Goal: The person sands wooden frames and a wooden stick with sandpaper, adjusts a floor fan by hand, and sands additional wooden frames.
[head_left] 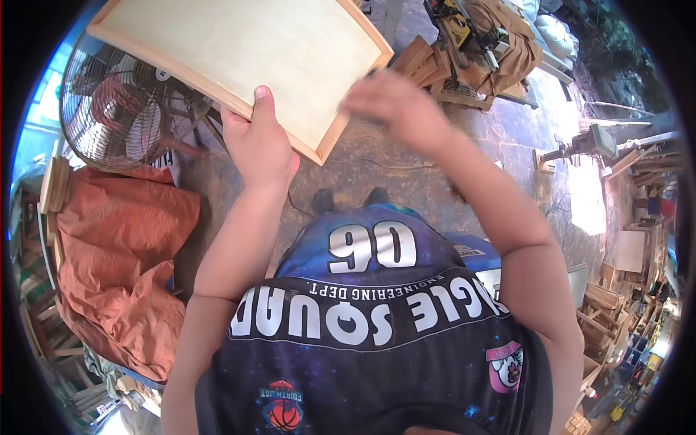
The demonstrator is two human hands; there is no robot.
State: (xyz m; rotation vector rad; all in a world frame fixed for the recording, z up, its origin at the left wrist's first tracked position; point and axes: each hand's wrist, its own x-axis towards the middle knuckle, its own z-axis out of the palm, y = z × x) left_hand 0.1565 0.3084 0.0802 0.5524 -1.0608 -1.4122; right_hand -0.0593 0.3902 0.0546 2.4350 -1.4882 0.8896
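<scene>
A shallow wooden tray (290, 54) with a pale flat panel and a raised light-wood rim is held up in front of me, tilted, its far edge cut off by the top of the view. My left hand (257, 141) grips its near long rim, thumb over the edge on the panel side and the other fingers beneath, mostly hidden. At the short right-hand rim is my right hand (402, 109), smeared by motion. A small dark patch shows by its fingers; whether it holds something or touches the rim I cannot tell.
A large caged fan (130, 109) stands at left, close to the tray. Below it, an orange-red cloth (119, 254) drapes over something. Wood pieces (420, 64) and a yellow-black tool (457, 25) lie at upper right. A lamp-like fixture (602, 141) and stacked timber (605, 312) are farther right.
</scene>
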